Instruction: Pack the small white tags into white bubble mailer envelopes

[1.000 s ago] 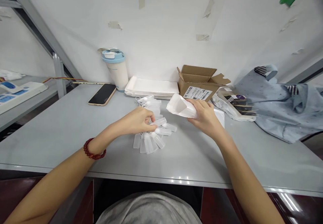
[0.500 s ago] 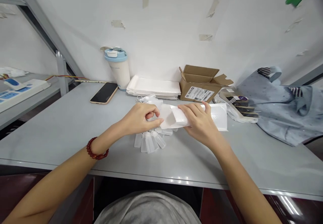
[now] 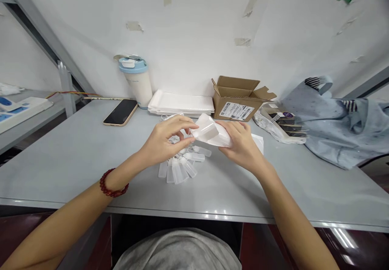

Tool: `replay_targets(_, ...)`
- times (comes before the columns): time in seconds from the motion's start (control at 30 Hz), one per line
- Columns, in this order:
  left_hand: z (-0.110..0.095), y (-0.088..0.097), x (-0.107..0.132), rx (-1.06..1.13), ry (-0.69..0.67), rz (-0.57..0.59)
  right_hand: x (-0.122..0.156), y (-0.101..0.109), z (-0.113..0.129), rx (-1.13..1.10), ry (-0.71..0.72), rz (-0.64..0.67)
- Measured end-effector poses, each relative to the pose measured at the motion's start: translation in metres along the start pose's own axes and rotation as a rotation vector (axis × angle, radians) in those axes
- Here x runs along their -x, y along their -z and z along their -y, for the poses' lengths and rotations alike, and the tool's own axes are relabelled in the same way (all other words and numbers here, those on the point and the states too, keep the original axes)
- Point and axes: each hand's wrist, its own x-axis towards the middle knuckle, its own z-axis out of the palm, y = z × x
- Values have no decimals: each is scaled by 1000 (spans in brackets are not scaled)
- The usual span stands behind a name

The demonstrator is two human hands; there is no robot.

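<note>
Glossy grey worktop (image 3: 225, 195), back from its front edge: right hand (image 3: 241, 144) clasps a white paper envelope (image 3: 209, 130) near translucent plastic tubes (image 3: 179, 171); left hand (image 3: 168, 139) seemingly pinches its lip, likely opening it; next calls for steadiness.

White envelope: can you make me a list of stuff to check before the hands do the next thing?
1. White envelope held by the right hand: ok.
2. Its open end turned toward the left hand: ok.
3. Left hand's fingertips at the envelope's edge: ok; whether they pinch it: cannot tell.
4. Something inside the envelope: cannot tell.
5. Clear plastic pieces lying apart from each other: not ok, they are bunched and overlapping.
6. Phone away from both hands: ok, it lies beyond the left one.
</note>
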Motion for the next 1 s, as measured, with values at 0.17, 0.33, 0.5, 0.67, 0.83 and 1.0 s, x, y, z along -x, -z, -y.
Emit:
replay_targets(0.17, 1, -2, -1, 71, 51, -164, 0, 2, -2, 9, 2, 5)
replay_targets(0.33, -1, -3, -2, 86, 56, -254, 0, 4, 1, 18, 13, 40)
replay_targets(0.5, -5, -11, 4, 35, -28, -140, 0, 3, 6, -38, 24, 38)
replay_targets(0.67, -7, -9, 5, -90, -152, -169, -1, 6, -4, -100, -2, -27)
replay_targets(0.83, -5, -5, 3, -55, -89, -150, -2, 12, -21, -163, -118, -160)
replay_targets(1.0, -6, -1, 2, -59, 21, -91, -3, 16, -23, -225, -146, -153)
